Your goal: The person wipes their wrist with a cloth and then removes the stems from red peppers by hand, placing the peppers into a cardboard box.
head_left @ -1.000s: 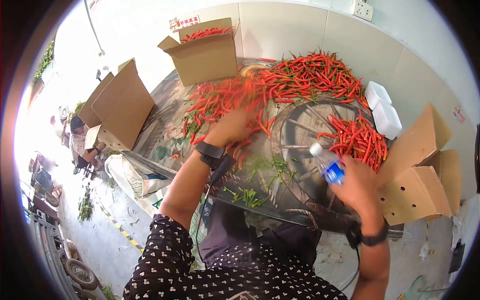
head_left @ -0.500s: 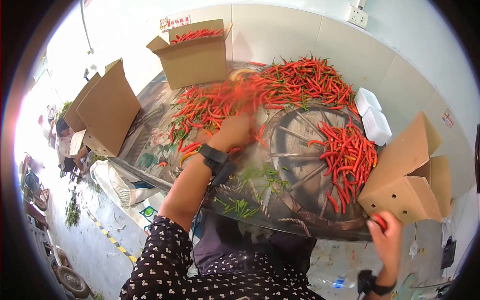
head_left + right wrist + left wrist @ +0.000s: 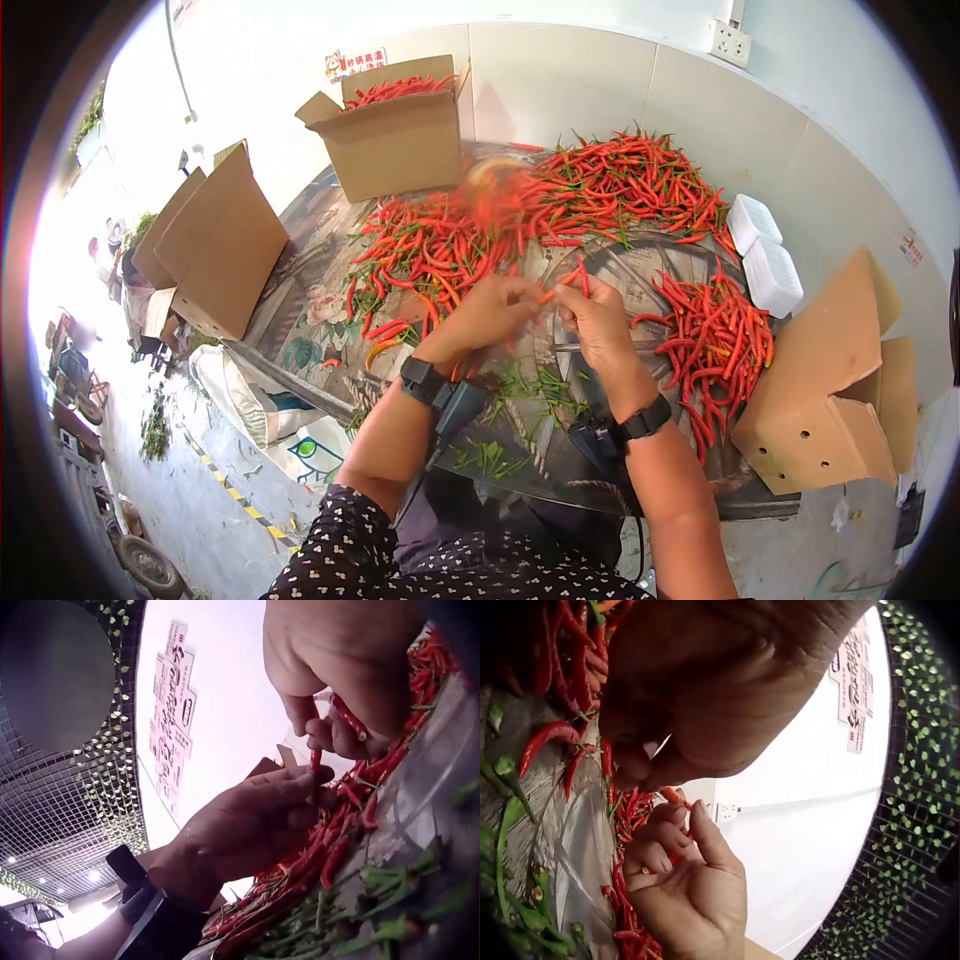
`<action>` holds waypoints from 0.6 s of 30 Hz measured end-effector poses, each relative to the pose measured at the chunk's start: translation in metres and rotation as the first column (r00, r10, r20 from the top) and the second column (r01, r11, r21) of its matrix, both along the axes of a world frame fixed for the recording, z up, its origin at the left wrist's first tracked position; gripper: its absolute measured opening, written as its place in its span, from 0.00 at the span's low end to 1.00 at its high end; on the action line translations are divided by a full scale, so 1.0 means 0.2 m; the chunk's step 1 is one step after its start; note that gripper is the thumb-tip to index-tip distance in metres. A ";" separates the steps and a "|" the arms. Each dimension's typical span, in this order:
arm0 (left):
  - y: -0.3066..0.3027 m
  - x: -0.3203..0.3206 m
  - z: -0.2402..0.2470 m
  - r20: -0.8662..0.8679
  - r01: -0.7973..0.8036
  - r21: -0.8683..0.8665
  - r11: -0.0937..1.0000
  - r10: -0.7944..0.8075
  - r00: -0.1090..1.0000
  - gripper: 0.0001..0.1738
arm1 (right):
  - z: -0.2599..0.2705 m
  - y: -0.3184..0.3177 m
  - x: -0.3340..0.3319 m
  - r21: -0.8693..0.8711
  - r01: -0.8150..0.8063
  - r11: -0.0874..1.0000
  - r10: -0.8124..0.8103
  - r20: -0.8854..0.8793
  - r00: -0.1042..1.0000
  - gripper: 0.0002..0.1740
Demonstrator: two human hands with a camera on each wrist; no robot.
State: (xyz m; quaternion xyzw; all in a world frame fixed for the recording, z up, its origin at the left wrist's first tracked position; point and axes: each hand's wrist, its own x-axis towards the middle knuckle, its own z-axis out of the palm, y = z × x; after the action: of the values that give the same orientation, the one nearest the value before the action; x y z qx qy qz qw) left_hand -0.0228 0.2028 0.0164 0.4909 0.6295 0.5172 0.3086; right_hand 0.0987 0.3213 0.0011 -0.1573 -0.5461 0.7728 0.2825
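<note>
My left hand (image 3: 500,315) and right hand (image 3: 600,325) meet over the near middle of the table. Between them is a red chili pepper (image 3: 315,760), its lower end pinched by the left thumb and finger while the right fingers grip higher up. A second red chili (image 3: 347,716) lies within the curled right fingers. Just beyond the left hand spreads a loose pile of red chilies with green stems (image 3: 430,240). To the right of the right hand is a smaller heap of chilies (image 3: 715,340). Green stems (image 3: 490,458) lie scattered on the tabletop below the hands.
An open carton (image 3: 395,150) filled with chilies stands at the back. Another carton (image 3: 215,245) sits on the left edge, and one with holes (image 3: 810,400) on the right. White plastic trays (image 3: 770,275) are beside the right heap. A white sack (image 3: 240,395) stands below the table.
One second ago my right hand held a clear bottle with a blue label. Half a second ago it was by the right carton with a red chili. Now it has come in beside the left hand.
</note>
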 end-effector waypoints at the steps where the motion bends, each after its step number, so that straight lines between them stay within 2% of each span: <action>1: 0.00 -0.02 -0.01 0.006 -0.002 -0.008 1.000 0.003 1.000 0.05 | 0.00 0.00 -0.01 0.041 0.040 0.998 -0.041 0.022 0.999 0.07; 4: 0.01 -0.05 -0.05 -0.016 -0.006 0.009 1.000 0.006 1.000 0.05 | -0.04 0.01 -0.03 0.105 0.085 0.991 -0.092 0.055 0.994 0.07; 6: 0.01 -0.07 -0.04 0.055 -0.067 -0.022 0.997 0.069 0.996 0.03 | -0.06 0.02 -0.05 0.130 0.094 0.987 -0.102 0.058 0.993 0.07; 8: 0.01 -0.08 -0.06 0.050 -0.100 -0.065 0.993 0.103 0.993 0.03 | -0.06 0.01 -0.06 0.324 0.125 0.938 -0.168 0.109 0.980 0.07; 10: 0.01 -0.09 -0.07 0.041 -0.132 -0.099 0.986 0.137 0.990 0.03 | -0.07 0.01 -0.07 0.365 0.138 0.921 -0.187 0.102 0.977 0.07; 12: 0.01 -0.08 -0.06 0.003 -0.229 -0.096 0.969 0.230 0.973 0.07 | -0.07 -0.01 -0.07 0.409 0.151 0.900 -0.206 0.094 0.974 0.07; 15: 0.02 -0.08 -0.06 -0.053 -0.268 -0.095 0.959 0.264 0.963 0.05 | -0.04 -0.04 -0.06 0.451 0.152 0.879 -0.214 0.090 0.973 0.07; 16: 0.02 -0.07 -0.07 -0.054 -0.270 -0.098 0.958 0.265 0.963 0.05 | -0.04 -0.05 -0.06 0.505 0.188 0.842 -0.242 0.043 0.969 0.07; 17: 0.02 -0.07 -0.07 -0.125 -0.309 -0.070 0.949 0.299 0.946 0.07 | -0.03 -0.06 -0.06 0.556 0.225 0.800 -0.267 -0.006 0.964 0.07; 18: 0.02 -0.07 -0.07 -0.195 -0.346 -0.039 0.938 0.332 0.923 0.08 | -0.04 -0.07 -0.07 0.553 0.225 0.802 -0.266 -0.006 0.964 0.07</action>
State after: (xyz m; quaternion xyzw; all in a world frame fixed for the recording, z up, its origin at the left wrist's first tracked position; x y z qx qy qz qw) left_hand -0.0370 0.2074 0.0026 0.4091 0.7493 0.4914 0.1722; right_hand 0.0851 0.3066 -0.0066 -0.1667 -0.7293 0.5345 0.3933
